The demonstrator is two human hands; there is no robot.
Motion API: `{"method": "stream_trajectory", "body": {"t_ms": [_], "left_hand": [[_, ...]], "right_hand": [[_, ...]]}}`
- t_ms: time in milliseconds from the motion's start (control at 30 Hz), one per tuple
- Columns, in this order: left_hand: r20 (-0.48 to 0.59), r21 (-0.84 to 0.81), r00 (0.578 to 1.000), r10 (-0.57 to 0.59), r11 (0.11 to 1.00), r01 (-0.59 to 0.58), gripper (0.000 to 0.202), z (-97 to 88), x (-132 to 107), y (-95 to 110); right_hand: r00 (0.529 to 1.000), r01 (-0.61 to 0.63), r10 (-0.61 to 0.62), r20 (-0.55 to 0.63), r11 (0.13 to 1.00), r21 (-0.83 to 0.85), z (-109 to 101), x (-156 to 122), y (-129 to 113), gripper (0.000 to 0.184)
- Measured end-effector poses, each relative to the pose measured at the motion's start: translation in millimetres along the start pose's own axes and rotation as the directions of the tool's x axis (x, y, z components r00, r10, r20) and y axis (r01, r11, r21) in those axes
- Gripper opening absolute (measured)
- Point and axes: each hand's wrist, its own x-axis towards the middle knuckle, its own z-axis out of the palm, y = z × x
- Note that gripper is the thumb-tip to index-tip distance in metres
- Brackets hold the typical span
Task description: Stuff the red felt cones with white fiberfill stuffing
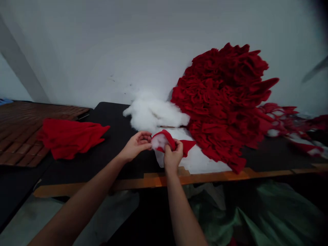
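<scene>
Head view: right hand (173, 156) pinches a red felt pouch (167, 136) holding white stuffing (159, 141), left hand (135, 146) loosely curled at its mouth.

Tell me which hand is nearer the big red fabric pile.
Right hand: just left of the red fabric pile, not touching it. The left hand lies farther left, beyond the right hand.

Matt red felt (166, 136), fluffy white fibrefill (153, 112)
</scene>
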Motion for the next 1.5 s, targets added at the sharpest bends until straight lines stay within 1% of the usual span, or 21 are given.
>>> {"method": "stream_trajectory", "body": {"t_ms": [100, 167, 233, 300, 367, 467, 533, 633, 700, 767, 833, 867, 900, 967, 1000, 1067, 1133, 1233, 1367, 1433, 1500], "left_hand": [[-0.111, 0.060, 0.992, 0.060, 0.997, -0.053, 0.038, 2.0, 4, -11], [-0.224, 0.121, 0.970, 0.095, 0.990, -0.069, 0.035, 2.0, 6, -17], [-0.270, 0.152, 0.960, 0.079, 0.988, -0.039, 0.032, 1.0, 5, -17], [-0.216, 0.100, 0.976, 0.010, 0.995, 0.012, 0.034, -0.1, 2, -11], [-0.138, -0.009, 0.989, -0.050, 0.999, 0.049, 0.035, -0.4, -1, -5], [-0.150, -0.078, 0.987, -0.060, 0.996, 0.048, 0.030, 1.0, 0, -4], [-0.217, -0.009, 0.976, 0.008, 1.000, -0.010, 0.031, 2.1, 3, -10], [-0.312, 0.156, 0.941, 0.130, 0.984, -0.084, 0.029, 2.0, 6, -21], [-0.375, 0.325, 0.904, 0.206, 0.942, -0.080, 0.023, 0.5, 5, -26], [-0.432, 0.500, 0.849, 0.303, 0.864, -0.054, 0.017, -1.4, 4, -27], [-0.465, 0.549, 0.816, 0.343, 0.835, -0.038, 0.017, -2.7, 2, -24], [-0.467, 0.504, 0.829, 0.309, 0.863, -0.038, 0.016, -2.8, 2, -22], [-0.448, 0.417, 0.860, 0.243, 0.908, -0.040, 0.016, -2.6, 2, -19], [-0.334, 0.191, 0.939, 0.086, 0.981, -0.022, 0.020, -1.0, 2, -14], [-0.263, 0.098, 0.964, 0.033, 0.995, -0.007, 0.024, 0.2, 3, -12], [-0.179, 0.011, 0.984, 0.004, 1.000, -0.002, 0.031, 2.6, 3, -10], [-0.169, 0.032, 0.985, 0.022, 0.999, -0.017, 0.035, 4.2, 3, -12], [-0.195, 0.110, 0.981, 0.018, 0.994, 0.004, 0.027, 3.4, 4, -18], [-0.333, 0.204, 0.943, -0.027, 0.974, 0.100, 0.020, -2.3, 6, -25], [-0.396, 0.260, 0.918, -0.023, 0.956, 0.136, 0.017, -3.8, 6, -26], [-0.393, 0.243, 0.920, -0.006, 0.964, 0.110, 0.020, -3.3, 4, -23]], "right_hand": [[0.999, 0.047, -0.047, 0.021, 0.999, 0.013, 8, -15, -5, 0.026], [0.991, 0.126, -0.127, 0.051, 0.992, 0.021, 15, -27, -11, 0.025], [0.975, 0.217, -0.218, 0.052, 0.976, 0.020, 18, -33, -15, 0.024], [0.966, 0.257, -0.257, 0.009, 0.966, -0.006, 16, -31, -15, 0.023], [0.968, 0.248, -0.249, -0.026, 0.968, -0.025, 13, -25, -13, 0.024], [0.973, 0.231, -0.231, 0.001, 0.973, -0.001, 9, -19, -7, 0.025], [0.979, 0.201, -0.202, 0.010, 0.979, 0.025, 11, -20, -4, 0.025], [0.993, 0.121, -0.121, -0.004, 0.990, 0.080, 17, -27, -6, 0.025], [0.996, 0.094, -0.093, -0.011, 0.987, 0.129, 22, -32, -11, 0.025], [0.993, 0.114, -0.116, 0.003, 0.980, 0.160, 25, -36, -15, 0.025], [0.989, 0.142, -0.146, 0.015, 0.977, 0.162, 27, -35, -15, 0.025], [0.989, 0.143, -0.146, 0.006, 0.978, 0.153, 26, -33, -14, 0.025], [0.991, 0.135, -0.135, -0.014, 0.981, 0.141, 25, -30, -12, 0.025], [0.993, 0.107, -0.100, -0.068, 0.988, 0.115, 22, -23, -8, 0.026], [0.992, 0.097, -0.087, -0.088, 0.990, 0.106, 20, -19, -6, 0.026], [0.992, 0.094, -0.085, -0.097, 0.991, 0.096, 17, -15, -4, 0.026], [0.992, 0.106, -0.098, -0.085, 0.990, 0.098, 16, -16, -5, 0.026], [0.991, 0.131, -0.126, -0.050, 0.986, 0.105, 19, -26, -10, 0.026], [0.978, 0.201, -0.206, 0.033, 0.973, 0.113, 24, -37, -12, 0.024], [0.983, 0.180, -0.184, 0.024, 0.975, 0.129, 23, -35, -10, 0.025], [0.994, 0.113, -0.113, -0.011, 0.980, 0.161, 20, -28, -7, 0.025]]}}
